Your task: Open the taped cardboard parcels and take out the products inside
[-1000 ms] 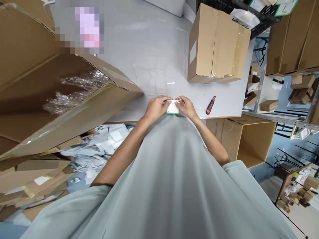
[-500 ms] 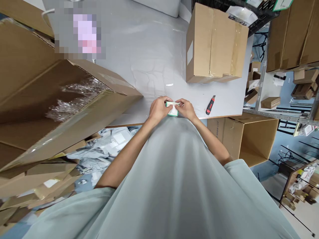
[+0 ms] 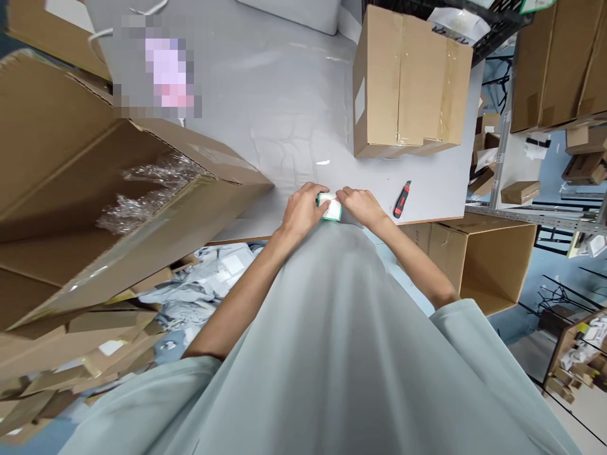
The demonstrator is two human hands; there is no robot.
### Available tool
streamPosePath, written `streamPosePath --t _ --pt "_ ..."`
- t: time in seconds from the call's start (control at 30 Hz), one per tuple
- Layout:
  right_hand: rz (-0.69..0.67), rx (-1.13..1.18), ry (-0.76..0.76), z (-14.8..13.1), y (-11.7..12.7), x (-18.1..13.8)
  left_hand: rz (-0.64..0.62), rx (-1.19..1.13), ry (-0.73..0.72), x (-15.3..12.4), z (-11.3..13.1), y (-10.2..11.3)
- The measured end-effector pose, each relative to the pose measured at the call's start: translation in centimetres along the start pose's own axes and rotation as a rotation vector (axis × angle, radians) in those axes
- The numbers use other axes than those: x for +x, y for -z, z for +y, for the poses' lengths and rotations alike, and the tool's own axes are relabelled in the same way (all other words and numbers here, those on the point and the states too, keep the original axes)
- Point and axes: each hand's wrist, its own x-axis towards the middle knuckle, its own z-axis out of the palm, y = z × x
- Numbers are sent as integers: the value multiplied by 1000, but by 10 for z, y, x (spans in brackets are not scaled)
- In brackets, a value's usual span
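Centrally, left hand (image 3: 300, 210) pinching one green-edged packet (image 3: 334, 208), right hand (image 3: 362, 205) at its corner, grip unclear, one cutter (image 3: 402, 200) nearby.

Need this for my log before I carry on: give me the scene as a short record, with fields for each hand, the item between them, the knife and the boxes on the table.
Left hand: pinching the small white-and-green item, thumb on its face
Right hand: fingers at the item's upper right corner; grip unclear
Item: near the front edge of the gray table; print unreadable
Utility knife: red and black, on the table, right of both hands
Taped box: closed, beyond the knife
Open box: at left, crumpled clear plastic inside
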Motion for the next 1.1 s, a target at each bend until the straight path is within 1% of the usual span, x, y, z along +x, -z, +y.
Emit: streamPosePath --t 0.07,0.17,0.3,0.4,0.53,0.63,0.7,0.77,0.8,0.87,0.93,1.0,1.07,1.1 --pt "-40 -142 93 -3 0 1 -3 14 -11 1 -1 1" --pt "-65 -280 222 -1 -4 4 -20 42 -3 2 1 3" --pt "-23 -349 336 8 -9 8 -18 94 9 1 8 6" --pt "13 -357 363 13 -12 10 -19 117 12 2 12 9" --pt "9 -346 377 18 -15 7 -39 141 -14 0 12 10" --pt "7 -235 362 22 -17 2 -46 140 -57 -5 9 8" --pt "54 -71 268 23 -21 -3 -33 99 -67 -7 5 6" --pt "129 163 116 21 -29 -8 2 29 -49 -8 -2 4" --pt "160 293 39 19 -34 -10 16 -22 -29 -7 -7 3" --pt "170 569 -90 16 -45 -11 24 -169 45 -3 -18 0" --pt "126 871 -223 16 -56 -8 6 -375 196 2 -30 -3" --pt "46 1165 -397 17 -65 -4 -29 -554 411 5 -40 -7" --pt "-65 1383 -565 19 -70 0 -108 -642 624 6 -47 -10" --pt "-134 1470 -623 18 -72 2 -167 -668 709 6 -48 -11"
